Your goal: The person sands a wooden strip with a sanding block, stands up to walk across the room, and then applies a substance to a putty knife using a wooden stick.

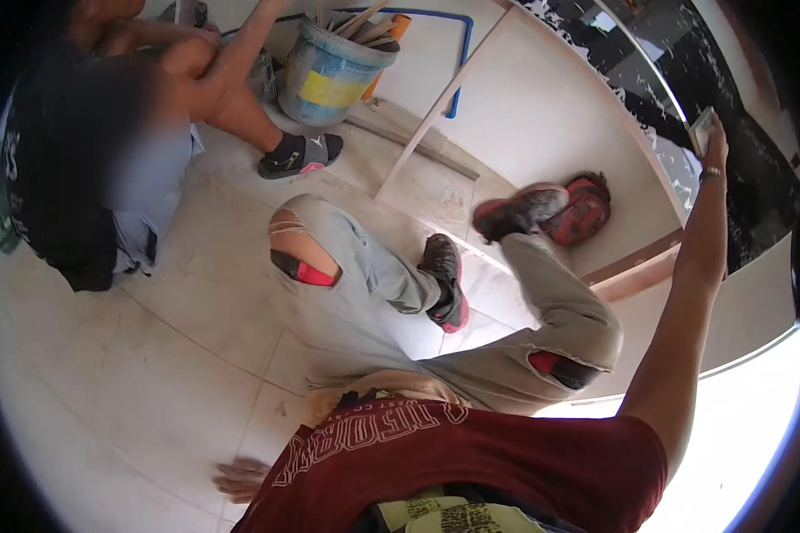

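Note:
My left hand [241, 481] lies flat on the dusty tiled floor [196, 355] beside my hip, its fingers spread and holding nothing. With my right arm stretched up and out, my right hand [716, 147] grips a small pale flat block [703, 131]. The block is at the black panel [738, 169], which has white patches and smears on it. How the fingers wrap round the block is partly hidden.
A blue bucket [327, 80] full of wooden sticks stands at the back. Another person [80, 169] crouches at the left, with a sandalled foot [300, 155]. A wooden-edged cabinet frame [631, 260] is by my feet. A red and black bag [585, 209] lies inside it.

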The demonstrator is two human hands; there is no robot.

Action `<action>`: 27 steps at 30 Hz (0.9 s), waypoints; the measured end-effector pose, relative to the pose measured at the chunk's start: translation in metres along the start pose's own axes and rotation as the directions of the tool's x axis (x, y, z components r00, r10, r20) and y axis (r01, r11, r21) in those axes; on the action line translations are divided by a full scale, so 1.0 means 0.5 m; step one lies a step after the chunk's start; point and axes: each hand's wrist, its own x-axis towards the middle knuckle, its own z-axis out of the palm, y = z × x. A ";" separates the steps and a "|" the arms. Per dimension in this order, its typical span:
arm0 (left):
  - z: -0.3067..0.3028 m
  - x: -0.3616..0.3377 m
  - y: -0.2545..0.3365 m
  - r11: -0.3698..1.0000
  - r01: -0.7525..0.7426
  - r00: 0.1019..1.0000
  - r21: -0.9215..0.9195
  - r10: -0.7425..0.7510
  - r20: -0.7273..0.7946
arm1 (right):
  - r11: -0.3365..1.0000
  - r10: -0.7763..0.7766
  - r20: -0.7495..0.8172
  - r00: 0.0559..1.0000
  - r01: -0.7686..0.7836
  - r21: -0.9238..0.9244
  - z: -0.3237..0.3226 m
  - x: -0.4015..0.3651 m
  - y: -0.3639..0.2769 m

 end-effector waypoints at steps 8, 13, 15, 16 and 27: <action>0.047 0.006 -0.015 1.000 -0.016 0.995 0.017 0.018 -0.098 | 0.988 0.135 0.259 0.956 -0.109 -0.111 -0.018 0.040 0.042; 0.101 -0.002 -0.054 0.999 -0.043 0.999 0.022 0.043 -0.007 | 0.974 0.162 0.298 0.941 -0.104 -0.200 -0.041 -0.057 0.059; 0.117 -0.002 -0.082 0.994 -0.026 0.997 0.109 0.017 0.077 | 0.965 0.190 0.346 0.919 -0.110 -0.237 -0.007 -0.077 0.082; 0.127 -0.003 -0.106 0.984 -0.027 0.992 0.177 0.005 0.127 | 0.957 0.214 0.373 0.903 -0.119 -0.263 0.008 -0.091 0.099; 0.163 0.058 -0.073 0.931 0.042 0.852 0.362 -0.223 0.474 | 0.843 0.524 0.475 0.707 -0.352 -0.407 -0.049 -0.079 0.058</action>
